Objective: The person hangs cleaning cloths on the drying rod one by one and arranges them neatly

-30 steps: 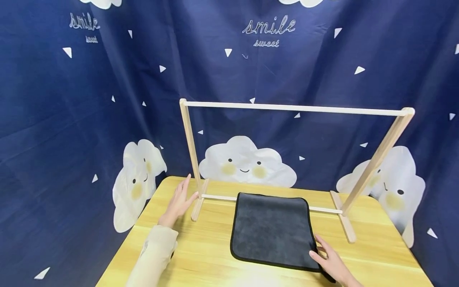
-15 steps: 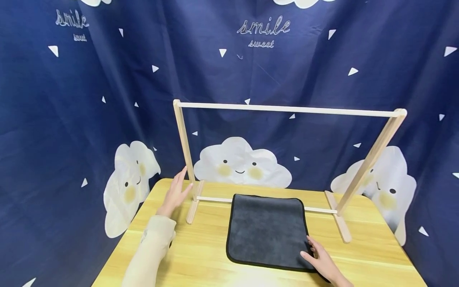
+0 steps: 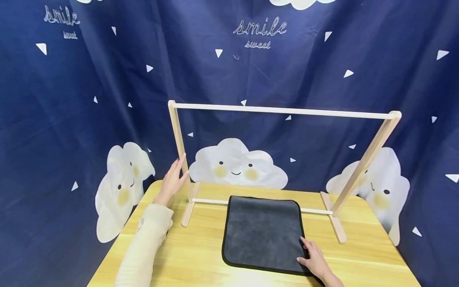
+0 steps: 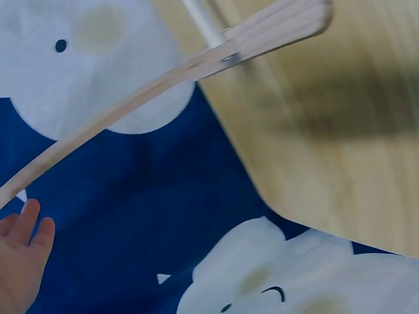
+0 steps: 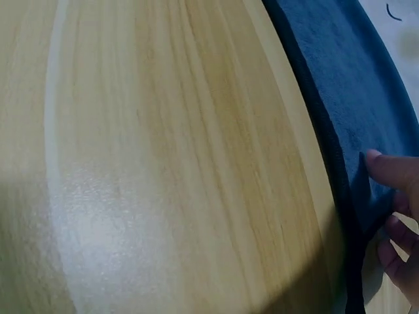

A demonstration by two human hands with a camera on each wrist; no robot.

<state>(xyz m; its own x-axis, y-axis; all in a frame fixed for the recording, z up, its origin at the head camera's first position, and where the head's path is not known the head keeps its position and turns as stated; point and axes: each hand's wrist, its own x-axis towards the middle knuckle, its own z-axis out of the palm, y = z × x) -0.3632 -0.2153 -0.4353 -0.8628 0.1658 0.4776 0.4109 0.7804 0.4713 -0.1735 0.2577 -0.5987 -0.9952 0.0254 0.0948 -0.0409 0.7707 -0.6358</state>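
Note:
A dark grey cloth [image 3: 263,235] with black edging lies flat on the table, its far edge overlapping the rack's lower bar. At its near right corner my right hand [image 3: 315,261] pinches the cloth; in the right wrist view the thumb [image 5: 386,167] is on top and the fingers curl at the edging. A wooden rack [image 3: 369,159] with a white top rail [image 3: 279,111] stands behind and over the cloth. My left hand [image 3: 172,181] is raised beside the rack's left post [image 3: 177,129], fingers extended, fingertips right at the post.
The wooden table [image 3: 201,255] has a rounded far corner on each side. Dark blue curtains [image 3: 229,79] with white clouds and triangles hang close behind and to the left. The rack's feet [image 3: 333,217] rest on the tabletop.
My left hand has moved up along the left post. The right hand stays at the cloth's corner. The whole scene has shifted slightly left in the head view.

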